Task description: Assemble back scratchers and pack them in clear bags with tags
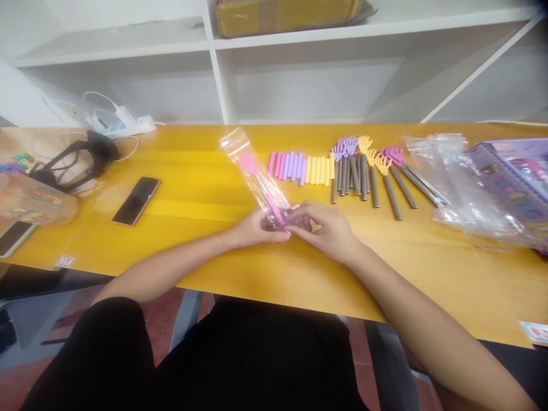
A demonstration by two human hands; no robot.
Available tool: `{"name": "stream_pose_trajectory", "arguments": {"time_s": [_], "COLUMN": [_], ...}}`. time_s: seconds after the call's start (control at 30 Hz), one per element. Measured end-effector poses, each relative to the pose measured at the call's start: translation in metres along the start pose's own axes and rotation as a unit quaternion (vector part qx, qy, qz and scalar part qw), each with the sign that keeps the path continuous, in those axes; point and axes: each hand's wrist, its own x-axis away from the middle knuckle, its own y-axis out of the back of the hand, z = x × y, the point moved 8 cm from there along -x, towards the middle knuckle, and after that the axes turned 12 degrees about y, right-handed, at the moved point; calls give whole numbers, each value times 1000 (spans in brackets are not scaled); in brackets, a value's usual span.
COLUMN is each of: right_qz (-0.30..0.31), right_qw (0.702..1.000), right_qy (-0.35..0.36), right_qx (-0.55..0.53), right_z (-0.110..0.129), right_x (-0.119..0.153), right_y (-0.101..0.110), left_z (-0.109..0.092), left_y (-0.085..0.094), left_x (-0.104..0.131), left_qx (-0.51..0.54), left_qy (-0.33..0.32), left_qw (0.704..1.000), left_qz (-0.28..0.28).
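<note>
A pink back scratcher (264, 187) with a clawed head lies inside a clear plastic bag (234, 142), slanting up and away from my hands. Wrapped round the lower end of the bag is my left hand (261, 227), closed on it. My right hand (322, 227) pinches the bag's bottom corner at the handle end. Just beyond my hands is a row of pink, purple and yellow tubes (302, 168). To their right lie several back scratchers (359, 171) with purple, yellow and magenta claws and bare metal rods.
At right, clear plastic bags (466, 188) lie against a purple box (509, 177). A dark phone (137, 200) rests at left, near a black strapped object (81, 157), a power strip (131, 125) and a translucent tub (38, 200). White shelving (218, 68) stands behind the yellow table (192, 177).
</note>
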Motion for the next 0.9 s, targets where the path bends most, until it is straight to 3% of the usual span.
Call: {"name": "stream_pose_trajectory", "arguments": {"time_s": [0.27, 0.6, 0.73, 0.9], "right_qz": [-9, -20, -7, -4], "right_qw": [999, 998, 991, 963], "right_qy": [-42, -61, -131, -215], "right_qx": [5, -1, -32, -162], "right_z": [-8, -13, -27, -37], "right_x": [4, 6, 12, 19], "right_y": [0, 2, -2, -11], "left_z": [-6, -1, -4, -1], "left_y": [-9, -6, -6, -5], "left_x": [-1, -2, 1, 4], "left_qx": [-8, 10, 12, -9], "left_qy": [-13, -5, -14, -13], "left_qw": [999, 999, 1000, 1000], "left_qz": [38, 34, 23, 24]}}
